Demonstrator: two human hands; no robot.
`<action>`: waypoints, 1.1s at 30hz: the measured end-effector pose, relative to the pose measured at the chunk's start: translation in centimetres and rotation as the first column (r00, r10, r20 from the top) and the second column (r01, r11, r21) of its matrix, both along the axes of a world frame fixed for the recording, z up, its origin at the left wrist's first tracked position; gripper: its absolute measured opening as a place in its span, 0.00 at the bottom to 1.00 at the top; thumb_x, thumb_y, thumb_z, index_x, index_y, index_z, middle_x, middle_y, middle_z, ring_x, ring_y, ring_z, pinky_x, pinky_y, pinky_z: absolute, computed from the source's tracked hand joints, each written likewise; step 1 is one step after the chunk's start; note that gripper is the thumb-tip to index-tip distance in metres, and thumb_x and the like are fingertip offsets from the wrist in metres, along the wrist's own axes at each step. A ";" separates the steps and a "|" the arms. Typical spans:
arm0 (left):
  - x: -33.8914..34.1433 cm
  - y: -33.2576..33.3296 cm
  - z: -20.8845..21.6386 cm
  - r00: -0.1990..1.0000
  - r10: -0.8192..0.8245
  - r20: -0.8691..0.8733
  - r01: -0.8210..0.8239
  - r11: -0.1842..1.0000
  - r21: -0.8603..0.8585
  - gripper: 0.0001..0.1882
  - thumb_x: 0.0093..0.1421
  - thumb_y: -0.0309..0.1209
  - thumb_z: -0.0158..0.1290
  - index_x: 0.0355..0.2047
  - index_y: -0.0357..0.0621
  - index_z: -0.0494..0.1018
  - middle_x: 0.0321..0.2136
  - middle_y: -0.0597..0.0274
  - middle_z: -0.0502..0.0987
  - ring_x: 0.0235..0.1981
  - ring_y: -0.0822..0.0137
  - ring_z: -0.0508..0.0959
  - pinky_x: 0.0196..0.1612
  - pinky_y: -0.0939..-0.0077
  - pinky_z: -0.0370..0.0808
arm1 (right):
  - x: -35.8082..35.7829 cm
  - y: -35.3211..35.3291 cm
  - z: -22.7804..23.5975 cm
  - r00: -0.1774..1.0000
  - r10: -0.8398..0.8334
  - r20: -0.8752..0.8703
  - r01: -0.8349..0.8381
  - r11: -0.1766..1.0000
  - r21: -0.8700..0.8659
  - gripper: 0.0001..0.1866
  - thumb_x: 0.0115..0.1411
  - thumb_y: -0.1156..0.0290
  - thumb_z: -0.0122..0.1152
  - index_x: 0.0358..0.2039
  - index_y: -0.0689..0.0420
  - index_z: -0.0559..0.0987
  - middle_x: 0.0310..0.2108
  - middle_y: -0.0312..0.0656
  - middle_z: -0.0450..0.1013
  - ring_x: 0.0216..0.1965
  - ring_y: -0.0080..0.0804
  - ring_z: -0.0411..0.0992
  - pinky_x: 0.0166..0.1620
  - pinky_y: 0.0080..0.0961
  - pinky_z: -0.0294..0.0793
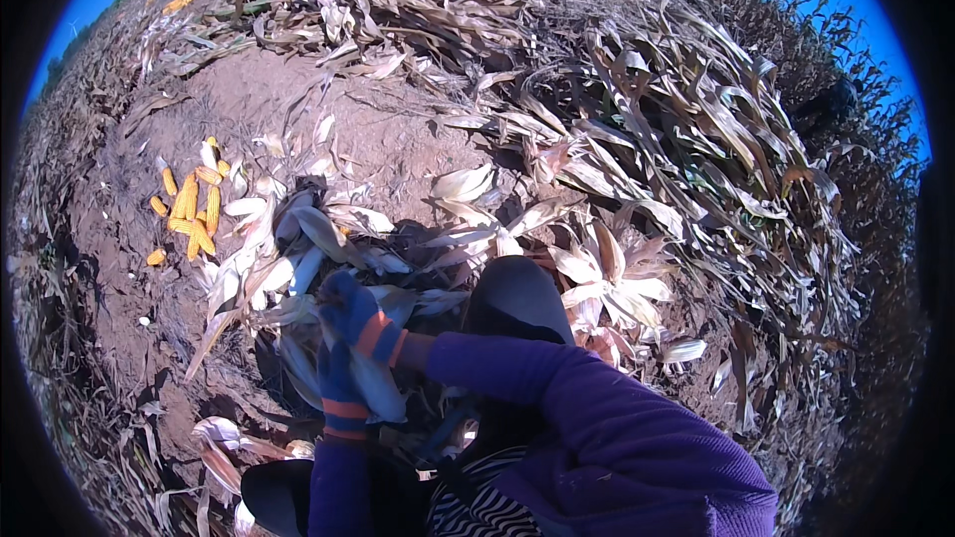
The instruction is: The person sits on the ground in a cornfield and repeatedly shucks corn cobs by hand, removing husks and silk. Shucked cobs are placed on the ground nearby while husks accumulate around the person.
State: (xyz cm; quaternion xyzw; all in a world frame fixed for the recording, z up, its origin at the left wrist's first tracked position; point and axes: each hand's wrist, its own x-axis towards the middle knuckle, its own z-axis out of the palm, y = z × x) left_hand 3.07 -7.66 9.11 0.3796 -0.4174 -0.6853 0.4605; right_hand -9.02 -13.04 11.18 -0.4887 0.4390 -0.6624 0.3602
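Both my hands wear blue knit gloves with orange bands, and they meet just left of my knees. An ear of corn in its pale dry husk [376, 386] is held between them, its husk hanging down beside the left wrist. My right hand [350, 306] is closed round the upper end of the ear. Right below it, my left hand [338, 378] is closed against the ear's side, with its fingertips mostly hidden. Loose pale husks [313, 229] lie just beyond my hands. Farther left, several bare yellow corn cobs [189, 201] rest in a small pile on the soil.
Opened husks [612, 278] lie to the right of my knee [517, 293]. Cut dry corn stalks [676, 129] are heaped along the far and right sides. Standing corn [796, 20] rises at the far right. More husks [224, 443] lie near my left leg. Yellow cobs [179, 2] sit far left.
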 end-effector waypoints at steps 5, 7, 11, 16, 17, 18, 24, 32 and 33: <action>0.1 0.4 1.8 0.997 -0.005 0.071 0.001 0.998 0.062 0.19 0.62 0.39 0.45 0.46 0.36 0.69 0.42 0.56 0.73 0.41 0.66 0.73 0.44 0.74 0.71 | -0.9 0.2 0.6 0.990 0.141 0.022 -0.143 0.986 0.080 0.16 0.47 0.83 0.59 0.36 0.59 0.68 0.32 0.37 0.69 0.37 0.25 0.69 0.41 0.24 0.71; 0.7 0.3 2.2 0.992 0.009 0.129 -0.012 1.000 0.016 0.18 0.62 0.36 0.45 0.46 0.37 0.69 0.41 0.56 0.73 0.41 0.65 0.74 0.44 0.73 0.71 | -1.0 0.2 1.8 0.984 0.177 -0.007 -0.173 0.969 0.179 0.15 0.47 0.83 0.60 0.36 0.58 0.68 0.32 0.36 0.69 0.37 0.25 0.69 0.41 0.23 0.71; -0.3 0.3 4.1 0.860 0.067 0.505 0.172 0.894 -0.413 0.18 0.61 0.34 0.45 0.49 0.37 0.67 0.43 0.55 0.72 0.43 0.64 0.73 0.45 0.73 0.70 | -1.7 -0.2 1.4 0.961 0.217 0.173 -0.241 0.962 0.130 0.14 0.48 0.82 0.60 0.34 0.58 0.69 0.31 0.35 0.69 0.34 0.22 0.68 0.39 0.22 0.71; 0.0 0.3 3.1 0.984 0.013 -0.180 0.021 0.982 0.186 0.23 0.61 0.38 0.44 0.52 0.37 0.64 0.45 0.56 0.71 0.45 0.65 0.72 0.47 0.73 0.70 | -2.5 1.2 4.4 0.840 0.241 0.486 -0.344 0.930 0.132 0.11 0.51 0.81 0.58 0.36 0.61 0.71 0.31 0.38 0.71 0.33 0.24 0.69 0.39 0.22 0.72; -0.7 -0.1 3.5 0.959 0.029 -0.283 0.028 0.981 0.193 0.23 0.61 0.39 0.45 0.52 0.38 0.64 0.45 0.56 0.72 0.44 0.64 0.73 0.47 0.72 0.70 | -2.8 1.0 3.6 0.812 0.230 0.537 -0.350 0.928 0.131 0.12 0.52 0.81 0.58 0.37 0.60 0.71 0.32 0.38 0.71 0.34 0.25 0.70 0.39 0.22 0.72; -0.4 -0.6 3.6 0.925 0.065 -0.374 0.012 0.980 0.199 0.23 0.61 0.41 0.46 0.52 0.38 0.64 0.44 0.56 0.72 0.44 0.63 0.73 0.47 0.71 0.71 | -2.5 1.6 4.1 0.824 0.329 0.461 -0.412 0.907 0.091 0.12 0.53 0.80 0.58 0.39 0.59 0.71 0.33 0.37 0.71 0.35 0.24 0.70 0.40 0.22 0.72; 0.2 0.3 5.0 0.943 0.080 -0.323 -0.029 0.987 0.158 0.23 0.60 0.33 0.49 0.55 0.41 0.62 0.47 0.57 0.71 0.44 0.63 0.73 0.46 0.70 0.73 | -2.8 0.9 5.1 0.846 0.252 0.470 -0.352 0.926 0.135 0.13 0.51 0.80 0.60 0.39 0.58 0.71 0.31 0.36 0.72 0.33 0.25 0.70 0.39 0.22 0.71; 0.6 0.2 4.2 0.989 0.109 -0.103 -0.107 0.994 0.023 0.23 0.59 0.32 0.50 0.54 0.39 0.63 0.45 0.60 0.71 0.43 0.68 0.73 0.45 0.75 0.71 | -2.3 1.7 4.5 0.786 0.242 0.568 -0.362 0.926 0.106 0.13 0.52 0.84 0.57 0.39 0.60 0.70 0.30 0.39 0.71 0.30 0.29 0.72 0.34 0.27 0.74; 0.5 0.1 4.0 0.990 0.124 -0.073 -0.126 0.992 -0.013 0.23 0.59 0.32 0.50 0.54 0.38 0.63 0.45 0.60 0.72 0.43 0.69 0.73 0.46 0.75 0.71 | -2.1 1.7 4.3 0.797 0.224 0.561 -0.341 0.933 0.112 0.13 0.52 0.84 0.56 0.39 0.60 0.70 0.31 0.39 0.71 0.30 0.30 0.72 0.33 0.26 0.74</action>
